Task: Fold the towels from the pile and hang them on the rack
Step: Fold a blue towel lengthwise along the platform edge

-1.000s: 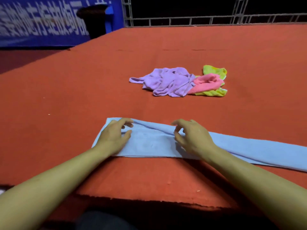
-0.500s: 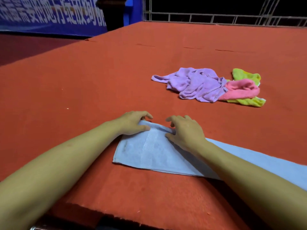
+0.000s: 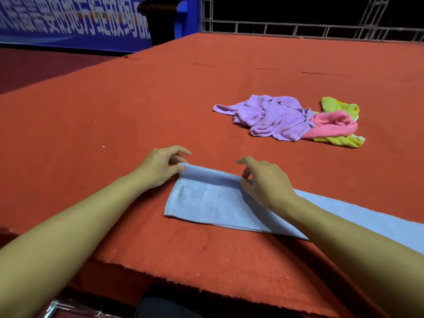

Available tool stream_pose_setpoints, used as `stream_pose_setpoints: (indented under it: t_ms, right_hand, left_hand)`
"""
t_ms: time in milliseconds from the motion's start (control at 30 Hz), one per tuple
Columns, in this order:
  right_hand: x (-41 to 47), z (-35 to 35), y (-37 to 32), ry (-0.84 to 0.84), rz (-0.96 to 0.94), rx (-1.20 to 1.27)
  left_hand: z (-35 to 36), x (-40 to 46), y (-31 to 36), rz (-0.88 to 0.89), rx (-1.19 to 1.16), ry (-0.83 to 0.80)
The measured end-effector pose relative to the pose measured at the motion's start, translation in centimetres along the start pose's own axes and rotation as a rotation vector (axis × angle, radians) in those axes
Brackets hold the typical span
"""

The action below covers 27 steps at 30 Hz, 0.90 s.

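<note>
I had the long pale-blue terry towel (image 3: 213,200) flat on the red felt table (image 3: 137,111), near its front edge. My left hand (image 3: 158,167) pinched the far left corner; my right hand (image 3: 266,180) pinched the far edge further along. To fold well, I judged both pinches should lift together, edges aligned. Beyond lay the crumpled purple towel (image 3: 273,118), pink towel (image 3: 332,126) and yellow-green towel (image 3: 339,106), well apart, blocking nothing. No rack showed.

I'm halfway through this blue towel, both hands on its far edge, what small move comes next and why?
Probably carry the left end over toward the right to halve its length. The left hand and right hand pinch the far edge of the blue towel, which lies as a long strip running off to the right.
</note>
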State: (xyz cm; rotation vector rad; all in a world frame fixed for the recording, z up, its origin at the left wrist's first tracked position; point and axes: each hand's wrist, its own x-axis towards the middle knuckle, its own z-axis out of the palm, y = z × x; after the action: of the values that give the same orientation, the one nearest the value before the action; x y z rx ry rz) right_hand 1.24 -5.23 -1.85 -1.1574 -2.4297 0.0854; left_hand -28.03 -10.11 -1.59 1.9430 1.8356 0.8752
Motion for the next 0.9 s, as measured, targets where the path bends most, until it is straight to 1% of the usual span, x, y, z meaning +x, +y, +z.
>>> stream_pose_setpoints:
  t_ms: [167, 300, 400, 533, 633, 667, 767, 900]
  right_hand:
    - [-3.2, -0.2, -1.0, 0.055, -0.142, 0.01]
    - [-5.3, -0.3, -1.6, 0.102, -0.203, 0.0]
    - [-6.6, -0.1, -2.0, 0.072, -0.232, 0.006]
    - [-7.6, 0.3, -2.2, 0.043, -0.225, -0.025]
    - [-8.3, 0.3, -1.9, 0.025, -0.216, 0.036]
    - [-8.6, 0.2, -1.9, 0.003, -0.213, 0.06]
    - [-9.2, 0.3, -1.7, -0.062, -0.238, 0.099]
    - [-9.6, 0.9, -2.2, 0.029, -0.274, 0.051]
  left_hand:
    - [-0.7, -5.2, 0.8, 0.042, -0.002, 0.083]
    - [-0.1, -8.6, 0.7, 0.078, 0.074, 0.083]
    - [0.1, -10.0, 0.4, 0.105, 0.115, 0.094]
    - [1.1, -11.2, 0.2, 0.15, 0.135, 0.066]
    - [1.8, -11.9, 0.0, 0.12, 0.074, 0.041]
    - [2.0, -12.0, -0.2, 0.131, 0.087, 0.049]
    - [1.9, -11.9, -0.8, 0.188, 0.214, 0.095]
    - [1.3, -11.5, -1.4, 0.188, 0.396, 0.127]
